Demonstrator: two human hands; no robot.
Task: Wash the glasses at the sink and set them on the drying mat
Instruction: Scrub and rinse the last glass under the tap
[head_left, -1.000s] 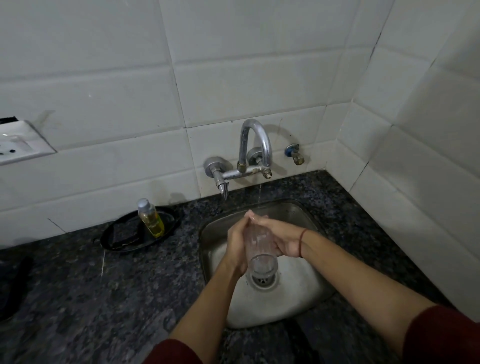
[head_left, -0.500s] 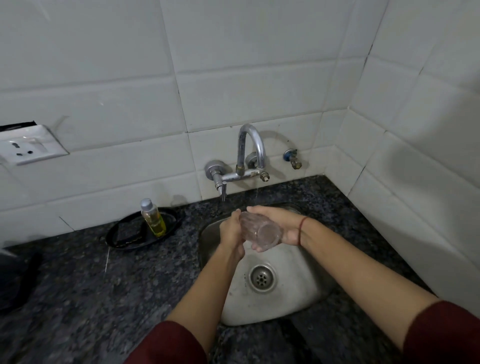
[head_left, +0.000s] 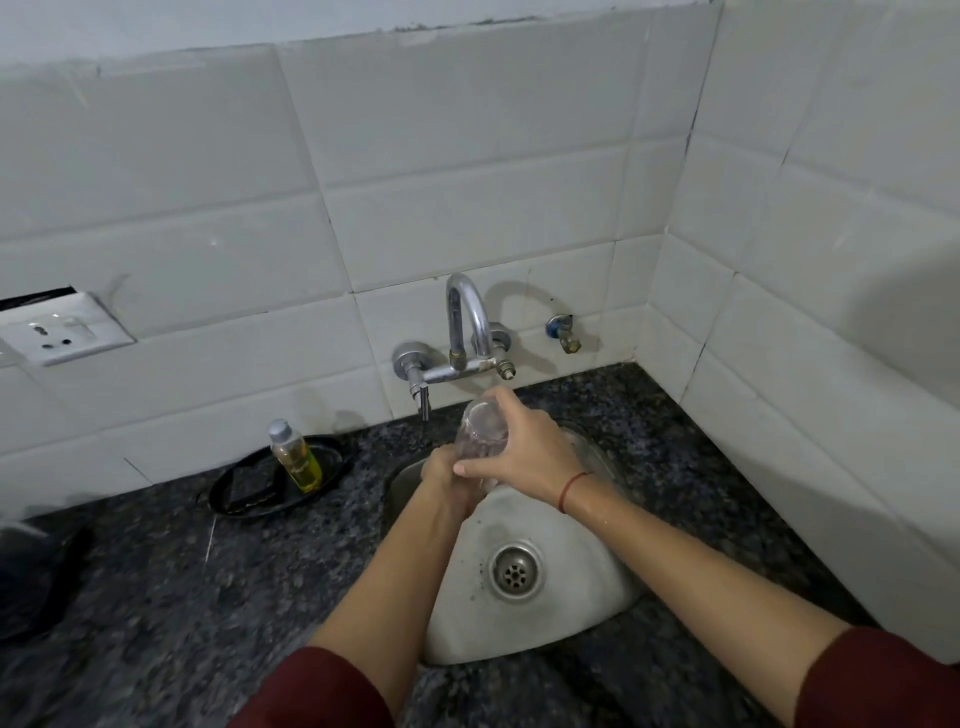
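right hand (head_left: 524, 457) grip: wrapped round glass (head_left: 480, 431); left hand (head_left: 445, 480) grip: curled round its lower end; over sink (head_left: 566, 618)

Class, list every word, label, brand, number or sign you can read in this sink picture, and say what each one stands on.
No text can be read anywhere in this view.
small bottle of yellow liquid: no label legible.
wall socket: no markings legible.
tap: no brand visible.
glass: clear, no print visible.
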